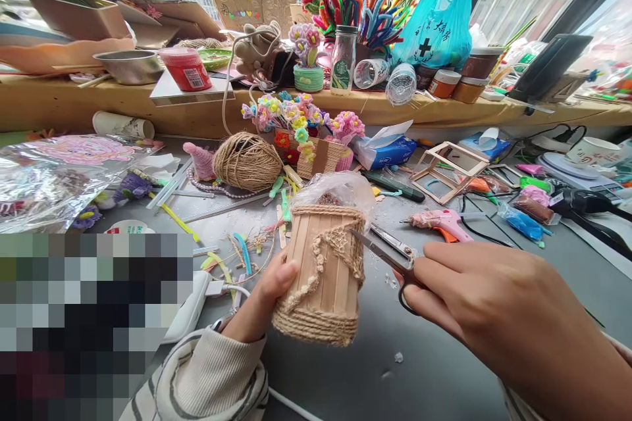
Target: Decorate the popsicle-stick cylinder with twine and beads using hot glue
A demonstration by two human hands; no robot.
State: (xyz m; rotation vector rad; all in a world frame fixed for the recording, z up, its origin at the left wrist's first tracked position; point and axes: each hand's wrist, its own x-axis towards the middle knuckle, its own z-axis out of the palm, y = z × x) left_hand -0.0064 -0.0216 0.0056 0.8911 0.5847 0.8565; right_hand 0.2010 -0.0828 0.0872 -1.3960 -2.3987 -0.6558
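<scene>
My left hand point(261, 299) is wrapped round the back of a wooden-stick pot point(323, 273) bound with jute twine at top and bottom, holding it upright on the grey table point(434, 355). A plastic bag point(336, 189) bulges out of its top. My right hand point(498, 312) grips a pair of scissors point(388, 251) by the handles. The blades are open and their tips touch the twine trim on the pot's upper right side.
A ball of jute twine point(247, 161) lies behind the pot, a pink glue gun point(442, 222) to its right. Tissue pack point(388, 150), small wooden frame point(447, 170), clay packets point(526, 207) and flower crafts point(296, 120) crowd the table. The wooden shelf point(69, 105) behind holds bowls, bottles, pipe cleaners.
</scene>
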